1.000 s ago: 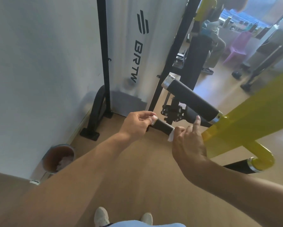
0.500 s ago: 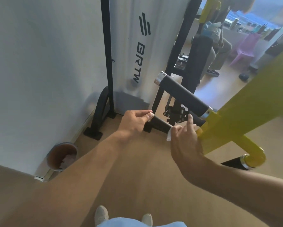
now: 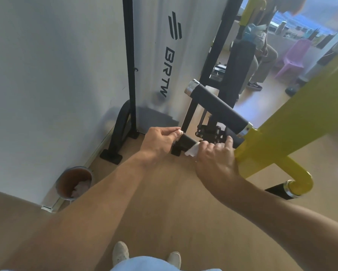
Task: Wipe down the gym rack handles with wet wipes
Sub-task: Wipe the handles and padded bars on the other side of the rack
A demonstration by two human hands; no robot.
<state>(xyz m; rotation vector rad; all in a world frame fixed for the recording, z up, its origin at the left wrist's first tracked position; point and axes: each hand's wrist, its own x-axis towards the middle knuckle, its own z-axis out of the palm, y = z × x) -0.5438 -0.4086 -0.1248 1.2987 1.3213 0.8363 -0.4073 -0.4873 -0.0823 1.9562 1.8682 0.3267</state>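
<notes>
A yellow gym arm carries two black foam handles. The upper handle juts out with a chrome cap at its end. My left hand grips the capped end of the lower handle. My right hand is wrapped around that same handle nearer the yellow arm, pressing a white wet wipe against the foam, index finger raised. A third black handle shows low at the right under a yellow bend.
A white panel lettered BRTW in a black frame stands ahead by the wall. A round bin holding used wipes sits at the wall's foot. A seated person and a purple chair are behind. Wooden floor below.
My view has shifted, so the rack sits lower and closer in frame. My right hand with the wipe has closed more fully round the lower handle; my left hand keeps its grip on the end.
</notes>
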